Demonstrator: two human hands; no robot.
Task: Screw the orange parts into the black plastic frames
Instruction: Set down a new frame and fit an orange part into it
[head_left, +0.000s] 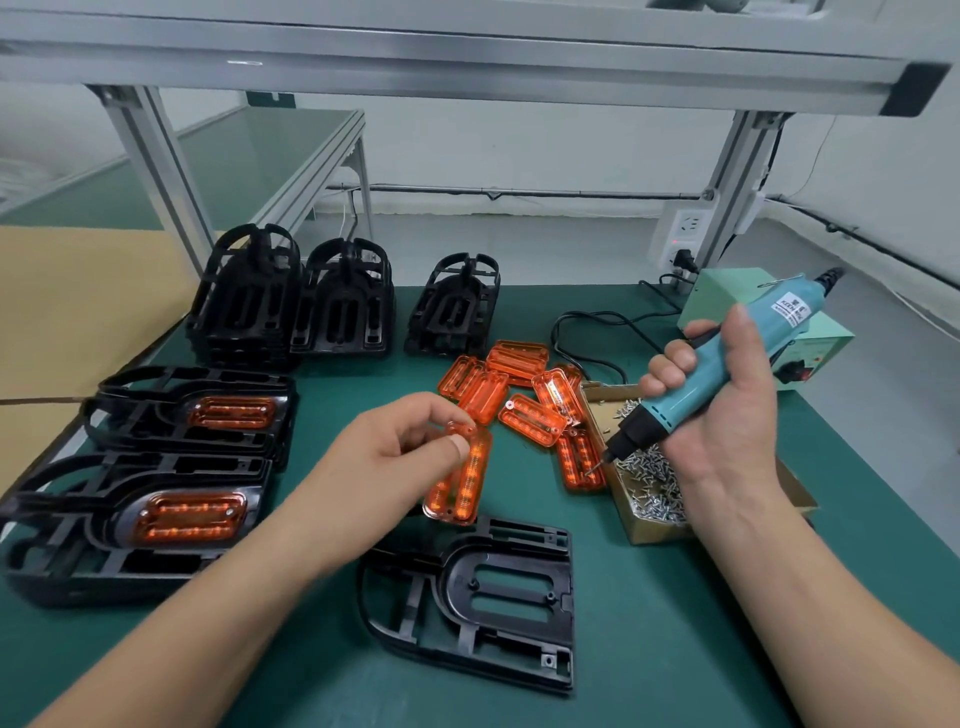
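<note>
Stacks of black frames stand at the back of the green tabletop. Two filled frames on the left have orange parts in them. Loose parts lie in a pile in the middle, just beside a box of screws. An empty frame lies at the front. The left hand pinches one orange part above the empty frame's far end. The right hand grips a blue screwdriver, tip down over the box. The tip is too small to see well.
</note>
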